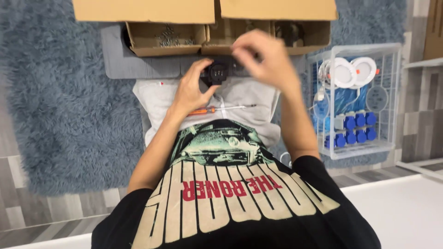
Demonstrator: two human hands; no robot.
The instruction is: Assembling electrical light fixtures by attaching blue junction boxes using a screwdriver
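Fingers of the left hand grip a small black part; right hand blurred, grip unclear; screwdriver lies unused, work apparently unfinished.

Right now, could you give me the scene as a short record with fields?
left hand: holds a small black part
right hand: raised above the part, blurred, grip unclear
lap: orange-handled screwdriver lies on the grey cloth
ahead: open cardboard box, small parts inside
right side: clear bin with white round lamps and blue pieces
floor: blue-grey shaggy rug
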